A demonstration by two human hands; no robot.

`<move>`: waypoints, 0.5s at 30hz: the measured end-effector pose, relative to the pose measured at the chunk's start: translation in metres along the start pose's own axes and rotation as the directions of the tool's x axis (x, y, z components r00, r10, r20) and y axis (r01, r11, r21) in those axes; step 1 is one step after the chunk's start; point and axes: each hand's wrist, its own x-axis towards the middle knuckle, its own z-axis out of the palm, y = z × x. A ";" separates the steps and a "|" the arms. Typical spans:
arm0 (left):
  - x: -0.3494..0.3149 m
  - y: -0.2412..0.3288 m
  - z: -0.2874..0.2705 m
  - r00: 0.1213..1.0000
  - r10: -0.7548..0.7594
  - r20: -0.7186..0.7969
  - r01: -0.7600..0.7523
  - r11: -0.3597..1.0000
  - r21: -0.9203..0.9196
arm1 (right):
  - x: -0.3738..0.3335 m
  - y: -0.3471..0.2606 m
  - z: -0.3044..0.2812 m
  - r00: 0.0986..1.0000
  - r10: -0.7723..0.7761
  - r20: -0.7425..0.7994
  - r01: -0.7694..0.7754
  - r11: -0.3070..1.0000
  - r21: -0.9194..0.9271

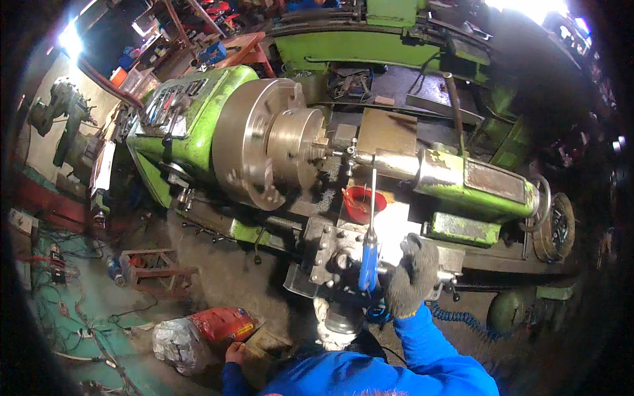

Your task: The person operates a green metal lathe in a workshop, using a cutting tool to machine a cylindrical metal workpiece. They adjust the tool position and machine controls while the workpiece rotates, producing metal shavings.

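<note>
Grey-gloved right hand (411,280) and left hand (235,352), grips unclear, could have been snagged if the lathe chuck (247,142) was touched.

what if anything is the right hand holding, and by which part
That cannot be told: the gloved right hand appears beside the blue air blow gun.

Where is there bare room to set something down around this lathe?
The tan plate behind the tailstock spindle looks bare, as does the floor between the red stand and the carriage. Crowded: the tool-strewn headstock top, and the carriage around the blue air gun and gloved right hand.
</note>
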 end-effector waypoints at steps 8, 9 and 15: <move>-0.031 -0.047 -0.001 0.994 -0.107 -0.011 0.106 0.966 0.237 | 0.009 0.002 -0.015 0.984 0.053 0.171 -0.068 0.994 0.088; -0.027 -0.049 -0.001 0.996 -0.091 0.024 0.084 0.974 0.210 | 0.013 0.003 -0.018 0.977 0.048 0.208 -0.061 0.996 0.058; -0.006 -0.020 0.015 0.992 -0.069 0.104 0.006 0.859 0.513 | 0.006 0.005 -0.009 0.985 0.015 0.173 -0.017 1.000 0.015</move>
